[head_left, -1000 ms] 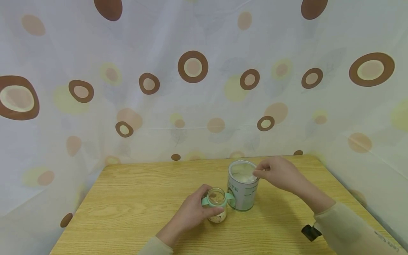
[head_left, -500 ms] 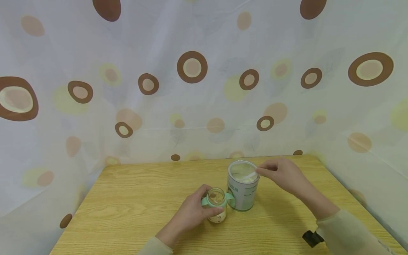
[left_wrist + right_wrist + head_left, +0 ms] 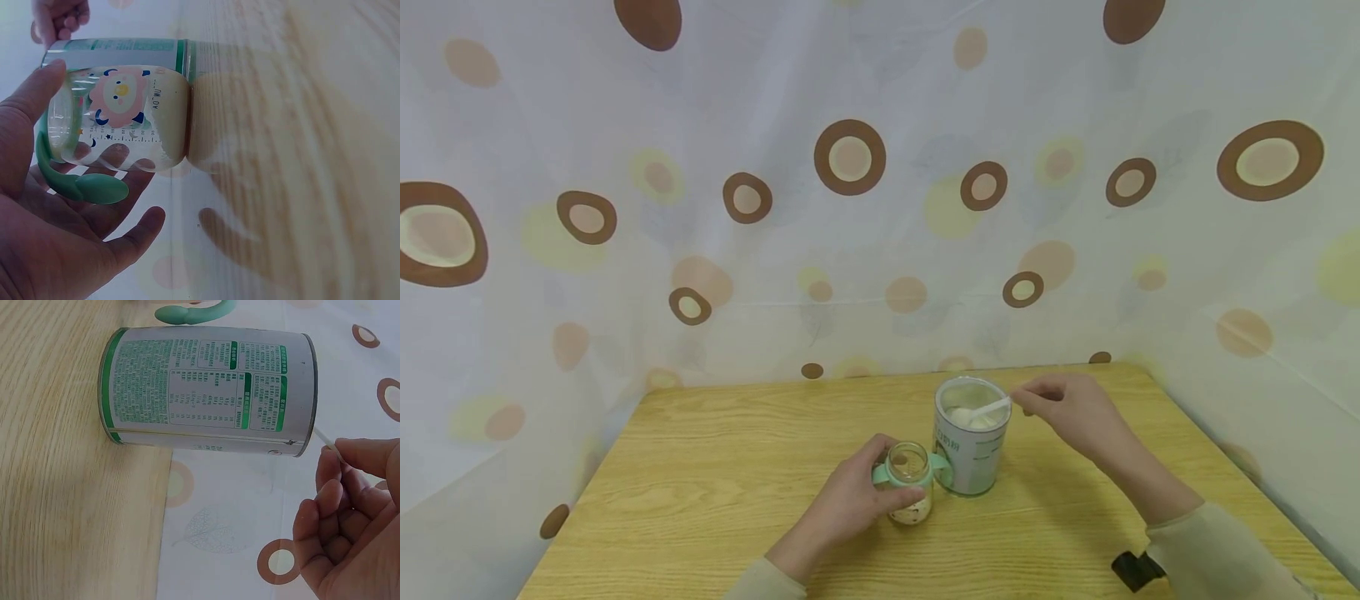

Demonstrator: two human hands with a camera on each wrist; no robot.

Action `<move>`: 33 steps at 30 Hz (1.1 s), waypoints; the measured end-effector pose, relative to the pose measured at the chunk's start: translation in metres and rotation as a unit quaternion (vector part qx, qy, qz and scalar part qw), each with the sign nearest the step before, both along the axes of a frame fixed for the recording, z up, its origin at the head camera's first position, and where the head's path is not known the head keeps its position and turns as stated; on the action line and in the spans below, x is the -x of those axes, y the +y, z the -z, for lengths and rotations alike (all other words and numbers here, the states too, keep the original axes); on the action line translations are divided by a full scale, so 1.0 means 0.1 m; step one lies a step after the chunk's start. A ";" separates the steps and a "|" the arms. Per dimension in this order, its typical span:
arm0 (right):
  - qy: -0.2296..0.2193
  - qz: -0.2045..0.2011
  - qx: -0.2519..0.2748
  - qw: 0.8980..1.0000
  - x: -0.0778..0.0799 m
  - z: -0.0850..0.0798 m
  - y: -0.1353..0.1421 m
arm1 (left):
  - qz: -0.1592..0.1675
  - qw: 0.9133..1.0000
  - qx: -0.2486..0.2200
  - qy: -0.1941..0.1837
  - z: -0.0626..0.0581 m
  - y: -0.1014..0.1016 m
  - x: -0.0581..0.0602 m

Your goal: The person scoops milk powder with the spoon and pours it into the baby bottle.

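A clear baby bottle (image 3: 912, 510) with mint-green handles stands on the table, pale powder in its lower part. My left hand (image 3: 853, 497) holds it, thumb and fingers around its sides. The left wrist view shows a cartoon print and scale marks on the bottle (image 3: 122, 103). Just behind and right of it stands an open milk powder tin (image 3: 976, 462), white with green print. Between thumb and forefinger my right hand (image 3: 1069, 414) pinches the end of a white scoop (image 3: 992, 407). The scoop slants down over the rim into the tin, its head among the pale powder.
The wooden table (image 3: 715, 475) ends at a white curtain (image 3: 850, 250) with brown and yellow spots, which also closes off both sides. A small black object (image 3: 1137, 571) shows at my right sleeve (image 3: 1210, 542).
My right hand has moved slightly right, drawing the scoop's handle outward, so more of it shows above the powder. The left hand, bottle and tin have stayed in place.
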State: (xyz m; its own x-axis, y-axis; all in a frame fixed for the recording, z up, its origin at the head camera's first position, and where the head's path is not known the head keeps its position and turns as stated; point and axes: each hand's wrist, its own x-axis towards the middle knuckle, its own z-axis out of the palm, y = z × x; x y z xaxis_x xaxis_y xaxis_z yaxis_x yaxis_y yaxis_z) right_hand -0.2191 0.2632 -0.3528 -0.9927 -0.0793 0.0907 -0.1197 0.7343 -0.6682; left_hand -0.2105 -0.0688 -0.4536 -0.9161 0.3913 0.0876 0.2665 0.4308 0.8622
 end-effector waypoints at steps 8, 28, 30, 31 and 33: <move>0.026 0.020 0.025 0.999 -0.05 0.04 0.02 | 0.001 1.000 0.000 0.003 0.00 0.00 0.00; 0.079 0.036 0.040 0.995 -0.13 0.21 0.03 | 0.002 1.000 0.002 0.005 0.00 0.00 0.00; 0.085 0.033 0.034 0.995 -0.13 0.22 0.03 | 0.002 1.000 0.002 0.007 0.01 0.00 0.00; 0.088 0.031 0.031 0.995 -0.12 0.23 0.03 | 0.002 1.000 0.002 0.007 0.01 0.00 0.00; 0.095 0.029 0.026 0.995 -0.13 0.25 0.02 | 0.001 1.000 0.001 0.007 0.01 0.00 0.00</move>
